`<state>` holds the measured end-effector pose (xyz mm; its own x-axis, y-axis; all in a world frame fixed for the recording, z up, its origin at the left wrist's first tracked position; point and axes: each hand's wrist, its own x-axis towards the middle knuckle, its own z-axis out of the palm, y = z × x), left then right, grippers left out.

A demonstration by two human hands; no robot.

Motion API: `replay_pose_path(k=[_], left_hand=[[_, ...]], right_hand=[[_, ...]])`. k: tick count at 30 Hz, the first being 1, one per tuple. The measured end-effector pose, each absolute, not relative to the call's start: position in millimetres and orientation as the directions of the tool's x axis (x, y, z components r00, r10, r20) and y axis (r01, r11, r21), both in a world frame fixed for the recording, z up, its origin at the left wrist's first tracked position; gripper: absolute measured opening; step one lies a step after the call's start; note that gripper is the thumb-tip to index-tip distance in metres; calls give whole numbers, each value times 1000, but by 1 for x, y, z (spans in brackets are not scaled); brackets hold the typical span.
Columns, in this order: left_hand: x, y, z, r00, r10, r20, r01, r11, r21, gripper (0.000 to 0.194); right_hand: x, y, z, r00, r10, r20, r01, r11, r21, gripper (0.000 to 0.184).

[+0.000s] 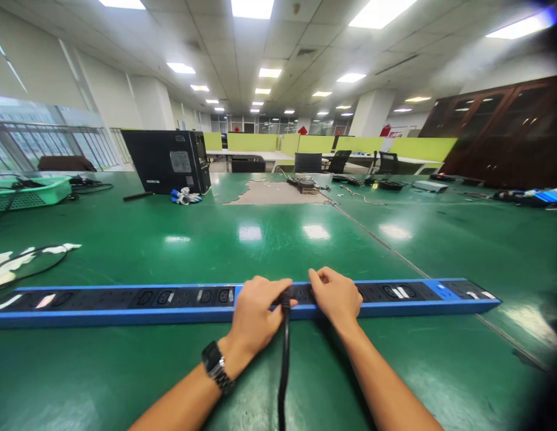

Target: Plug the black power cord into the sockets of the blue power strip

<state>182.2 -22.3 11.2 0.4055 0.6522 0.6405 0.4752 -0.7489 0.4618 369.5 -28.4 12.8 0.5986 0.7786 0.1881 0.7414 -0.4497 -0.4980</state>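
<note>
A long blue power strip (179, 312) with black sockets lies across the green table in front of me. My left hand (258, 305), with a watch on the wrist, is closed around a black plug (285, 296) at the strip's middle. From the plug a thick black cable (283, 365) runs down toward me. How deep the plug sits in its socket is hidden by my fingers. Just to the right, my right hand (336, 296) grips the power strip, its fingers curled over the top and far edge; the fingertips are partly hidden.
Beyond the strip stands a black computer case (164, 160) with blue-and-white gloves (185, 196) beside it. At left are a green basket (33, 194) and a white cloth-like item with a thin cable (18, 263). Electronic parts (303, 184) lie at the table's far side.
</note>
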Motion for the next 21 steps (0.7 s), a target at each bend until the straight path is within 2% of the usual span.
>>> replay_pose_path(k=[4,10,13,15,17,19,21], left_hand=[[225,-20,15,481,713,510,565,-697,442,23],[229,-15,17,650,623,435,593,-774,222,27],[228,-16,9,658,598,458,595,-785,171,35],[233,-17,6,629,614,478,587,-778,227,36],[237,-19,10,550,654,519,522,-754,398,31],[232,-21,23,397,699,595,375,-715,590,26],[206,-21,40,231,713,662,241,-701,671,27]], right_hand=[[371,-29,12,582,786,208,755,-428,-497,35],[372,-29,12,595,775,215,736,-417,-533,34],[372,-29,13,618,756,216,700,-404,-589,38],[372,-29,13,623,750,221,693,-398,-601,39],[372,-30,13,615,757,223,706,-402,-583,39],[373,-30,11,607,763,220,722,-415,-554,37],[373,-30,10,610,762,218,725,-427,-540,36]])
